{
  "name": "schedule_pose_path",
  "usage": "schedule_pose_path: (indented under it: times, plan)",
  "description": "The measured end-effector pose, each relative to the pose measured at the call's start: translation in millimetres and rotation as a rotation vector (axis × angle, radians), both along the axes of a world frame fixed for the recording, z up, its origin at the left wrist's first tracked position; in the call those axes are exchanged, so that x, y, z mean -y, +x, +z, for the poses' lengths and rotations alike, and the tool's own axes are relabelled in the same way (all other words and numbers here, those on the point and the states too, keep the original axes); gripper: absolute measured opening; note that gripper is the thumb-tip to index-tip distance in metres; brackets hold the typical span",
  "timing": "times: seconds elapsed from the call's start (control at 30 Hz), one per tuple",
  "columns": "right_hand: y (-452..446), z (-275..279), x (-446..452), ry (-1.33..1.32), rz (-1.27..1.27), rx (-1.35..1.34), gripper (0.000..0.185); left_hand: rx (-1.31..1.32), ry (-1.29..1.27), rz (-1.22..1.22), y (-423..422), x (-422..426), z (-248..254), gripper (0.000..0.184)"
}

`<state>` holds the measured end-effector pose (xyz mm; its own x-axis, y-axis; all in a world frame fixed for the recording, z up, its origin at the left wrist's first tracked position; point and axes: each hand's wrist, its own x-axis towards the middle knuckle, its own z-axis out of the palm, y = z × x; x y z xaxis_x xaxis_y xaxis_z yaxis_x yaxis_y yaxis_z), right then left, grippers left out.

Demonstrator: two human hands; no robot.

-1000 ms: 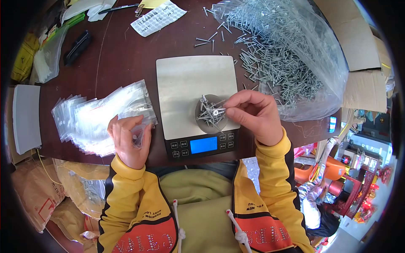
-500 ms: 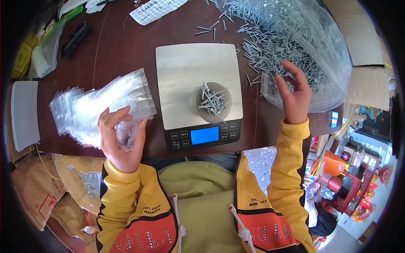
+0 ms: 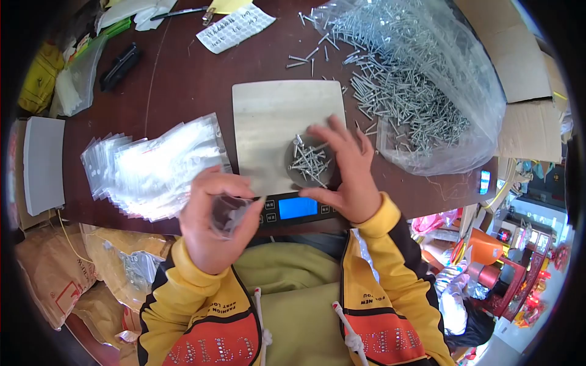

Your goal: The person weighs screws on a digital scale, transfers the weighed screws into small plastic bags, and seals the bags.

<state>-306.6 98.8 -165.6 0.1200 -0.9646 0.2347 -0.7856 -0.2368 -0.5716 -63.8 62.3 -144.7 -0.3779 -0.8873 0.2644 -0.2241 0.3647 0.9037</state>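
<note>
A small round cup (image 3: 290, 173) of screws (image 3: 310, 163) stands on the steel plate of a digital scale (image 3: 262, 116) with a lit blue display. My right hand (image 3: 353, 174) curves around the cup's right side, thumb and fingers spread; whether they touch it is unclear. To the left of the scale, my left hand (image 3: 206, 235) holds a small clear plastic bag (image 3: 227, 215) with its mouth spread, just over the table's front edge. A fanned stack of clear zip bags (image 3: 155, 165) lies beyond that hand.
A large clear bag (image 3: 473, 110) spills a pile of screws (image 3: 409, 91) at the back right. A label sheet (image 3: 237, 27), a black clip-like object (image 3: 121, 66) and a white box (image 3: 44, 168) are at the back and left. A cardboard box (image 3: 531, 128) borders the right.
My right hand has moved left from the screw pile to the cup. My left hand, with the small bag, has come right toward the scale. The camera view has shifted slightly.
</note>
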Motion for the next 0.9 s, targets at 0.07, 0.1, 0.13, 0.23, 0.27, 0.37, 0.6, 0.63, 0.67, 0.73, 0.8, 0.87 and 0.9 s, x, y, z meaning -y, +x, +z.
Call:
schedule_pose_path:
  times: [0.07, 0.1, 0.13, 0.23, 0.27, 0.37, 0.6, 0.63, 0.67, 0.73, 0.8, 0.87, 0.9]
  plan:
    - [0.0, -7.2, 2.9, 0.008, 0.053, -0.068, 0.087, 0.055, -0.023, -0.031, -2.8, 3.4, 2.1, 0.026]
    - [1.2, -3.2, 5.6, 0.052, 0.049, 0.163, 0.081, 0.052, 0.059, -0.016, -4.4, 3.6, 3.0, 0.027]
    - [3.0, 4.1, 7.9, 0.100, 0.047, 0.395, 0.075, 0.048, 0.142, -0.003, -5.9, 2.2, 3.7, 0.029]
    - [13.6, 39.7, 12.0, 0.270, 0.019, 1.062, 0.057, 0.054, 0.171, -0.013, -16.2, 8.8, 1.1, 0.030]
    - [11.9, 48.6, 16.7, 0.216, 0.115, 0.895, 0.056, 0.059, 0.145, -0.024, -21.1, 12.3, -0.4, 0.030]
    - [12.4, 74.3, 33.3, 0.048, 0.338, 0.455, 0.052, 0.025, 0.153, -0.103, -39.4, 18.6, 3.7, 0.036]
    - [22.4, 116.1, 26.4, -0.181, 0.331, 0.046, 0.053, -0.096, 0.122, -0.170, -58.3, 20.3, 10.3, 0.035]
    - [13.5, 102.5, 22.2, -0.240, 0.265, 0.044, 0.053, -0.114, 0.167, -0.169, -54.8, 20.2, 14.5, 0.034]
    - [9.2, 90.6, 23.4, -0.239, 0.197, 0.136, 0.055, -0.132, 0.209, -0.169, -51.4, 19.9, 17.0, 0.032]
    - [0.2, 68.1, 27.2, -0.242, 0.057, 0.316, 0.059, -0.186, 0.225, -0.164, -45.5, 17.5, 11.9, 0.029]
    - [-10.2, 37.7, 25.6, -0.076, 0.016, 0.230, 0.068, -0.222, 0.269, -0.179, -40.4, 17.0, 13.7, 0.030]
    - [-10.3, 12.5, 23.5, -0.021, 0.014, 0.026, 0.070, -0.256, 0.280, -0.206, -38.8, 18.9, 14.9, 0.030]
    - [-5.9, 9.9, 23.0, 0.046, -0.013, 0.042, 0.075, -0.269, 0.291, -0.212, -36.8, 19.0, 15.3, 0.030]
